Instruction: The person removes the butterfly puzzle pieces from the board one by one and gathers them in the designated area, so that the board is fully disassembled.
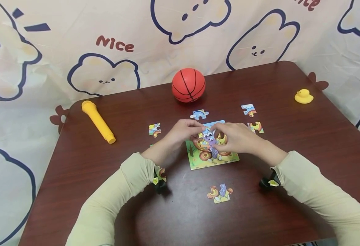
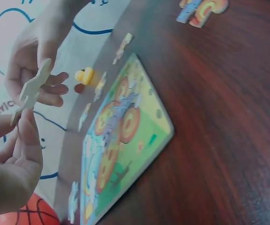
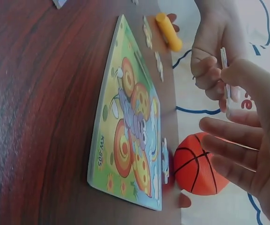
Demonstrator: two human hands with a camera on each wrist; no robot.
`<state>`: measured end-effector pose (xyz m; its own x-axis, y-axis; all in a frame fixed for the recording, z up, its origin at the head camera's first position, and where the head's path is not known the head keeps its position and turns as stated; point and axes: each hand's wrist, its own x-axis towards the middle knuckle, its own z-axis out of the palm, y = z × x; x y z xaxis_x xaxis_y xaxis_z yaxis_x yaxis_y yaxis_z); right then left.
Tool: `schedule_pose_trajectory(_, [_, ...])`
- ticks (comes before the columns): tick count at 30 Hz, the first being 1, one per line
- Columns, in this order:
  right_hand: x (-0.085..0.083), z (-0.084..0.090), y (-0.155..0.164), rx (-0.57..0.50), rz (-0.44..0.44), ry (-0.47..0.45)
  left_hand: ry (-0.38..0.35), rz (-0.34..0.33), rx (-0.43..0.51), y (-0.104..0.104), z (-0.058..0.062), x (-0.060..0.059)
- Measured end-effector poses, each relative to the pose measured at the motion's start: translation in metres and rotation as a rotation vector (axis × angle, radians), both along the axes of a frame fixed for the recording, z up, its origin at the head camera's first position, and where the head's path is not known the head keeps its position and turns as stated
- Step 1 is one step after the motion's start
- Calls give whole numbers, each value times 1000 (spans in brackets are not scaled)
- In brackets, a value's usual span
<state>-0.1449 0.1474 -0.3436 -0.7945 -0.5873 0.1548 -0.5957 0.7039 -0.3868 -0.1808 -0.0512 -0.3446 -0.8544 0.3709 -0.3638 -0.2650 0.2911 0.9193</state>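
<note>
A puzzle piece (image 1: 211,139) is pinched between the fingertips (image 2: 28,123) of both hands, held on edge just above the board (image 1: 212,158). In the left wrist view the piece (image 2: 32,89) is seen from its blank back, with the left thumb and forefinger nipped on its lower end and the right hand's curled fingers on the upper end. In the right wrist view the piece (image 3: 224,77) shows as a thin sliver caught at the right thumb tip, while the other right fingers (image 3: 228,143) are spread out and loose.

The left hand (image 1: 183,131) is met by the right hand (image 1: 236,136) over the top half of the board, which is laid flat near the middle of the tabletop (image 1: 306,136).

Loose pieces are scattered around it: one (image 1: 199,114) at 12 o'clock just off the top edge, two more (image 1: 249,109) (image 1: 256,127) up at 1 to 2 o'clock, one (image 1: 154,130) at 9 o'clock past the left hand, and one (image 1: 220,193) at 6 o'clock, a bit apart from the board.

Further out, an orange ball (image 1: 188,85) is parked at 12 o'clock near the back edge, a yellow flashlight (image 1: 98,121) is lying at 10 o'clock, and a little duck (image 1: 304,96) is sat at 2 o'clock, well away from everything. Pale sleeves (image 1: 130,184) are worn down to both wrists.
</note>
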Motion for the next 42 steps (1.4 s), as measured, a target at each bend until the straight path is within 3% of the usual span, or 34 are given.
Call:
schedule_pose_trajectory(6, [4,2,-6,-157,-62,-127,15,8,16,-3,12,-3])
schedule_pose_trajectory(12, [1,4,-8,-394,-156,-399,78,6,34,-6,23,-5])
schedule_pose_trajectory(17, [0,4,-6,-564,-206,-666,75,-6,56,-6,29,-6])
schedule_pose_trajectory(21, [3,3,-6,-654,-225,-787,71,-16,44,-6,30,-6])
schedule_pose_trajectory(25, [7,3,-7,-729,-243,-849,94,-32,42,-6,30,-6])
schedule_pose_trajectory(32, [10,7,-10,-820,-272,-861,117,-34,101,-6,30,-9])
schedule_pose_trajectory(42, [8,8,-10,-800,-333,-812,77,-72,95,-5,36,-16])
